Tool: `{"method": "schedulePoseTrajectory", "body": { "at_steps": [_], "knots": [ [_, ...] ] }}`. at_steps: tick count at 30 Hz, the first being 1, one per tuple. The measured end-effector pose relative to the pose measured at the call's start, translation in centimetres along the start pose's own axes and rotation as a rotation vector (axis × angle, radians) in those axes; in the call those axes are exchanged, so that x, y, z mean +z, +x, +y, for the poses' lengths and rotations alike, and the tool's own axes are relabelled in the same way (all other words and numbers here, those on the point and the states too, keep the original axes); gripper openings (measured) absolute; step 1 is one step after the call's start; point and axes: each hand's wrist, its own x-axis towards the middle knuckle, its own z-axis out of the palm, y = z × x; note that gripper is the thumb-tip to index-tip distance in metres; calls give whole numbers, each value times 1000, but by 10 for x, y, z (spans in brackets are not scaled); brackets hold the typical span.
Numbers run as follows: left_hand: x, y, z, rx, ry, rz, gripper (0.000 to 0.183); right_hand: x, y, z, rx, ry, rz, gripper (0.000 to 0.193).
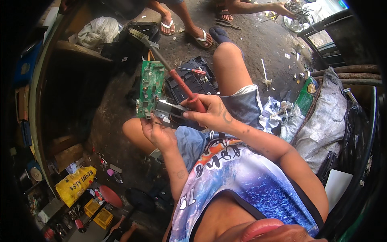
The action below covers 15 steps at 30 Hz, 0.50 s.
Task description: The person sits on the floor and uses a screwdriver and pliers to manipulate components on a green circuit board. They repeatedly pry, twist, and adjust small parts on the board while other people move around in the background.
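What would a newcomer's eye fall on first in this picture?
Probably the green circuit board, left of centre, its lower end in the left hand. Beside it slants a long red-handled tool, held in the right hand. The bright yellow bag at lower left also stands out.

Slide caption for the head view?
Left hand holds a green circuit board; right hand grips a long red-handled tool.

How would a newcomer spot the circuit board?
Find the black plastic casing on the ground between the person's knees. Just left of it, the left hand grips the circuit board by its lower end. Unlike that casing, the board is bright green, long and dotted with components.
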Motion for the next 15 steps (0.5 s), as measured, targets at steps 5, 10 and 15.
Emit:
{"method": "schedulePoseTrajectory", "body": {
  "at_steps": [5, 10, 15],
  "knots": [
    [-14, 2, -4, -39, 2, 1, 28, 2, -2, -3, -211, -174, 64, 30],
    [-17, 7, -12, -80, -29, 106, 24, 7, -12, -16, -313, -370, 61, 26],
    [-15, 11, -16, -48, -33, 105, 21, 9, -6, -10, -18, -173, 74, 25]
  ]
}}
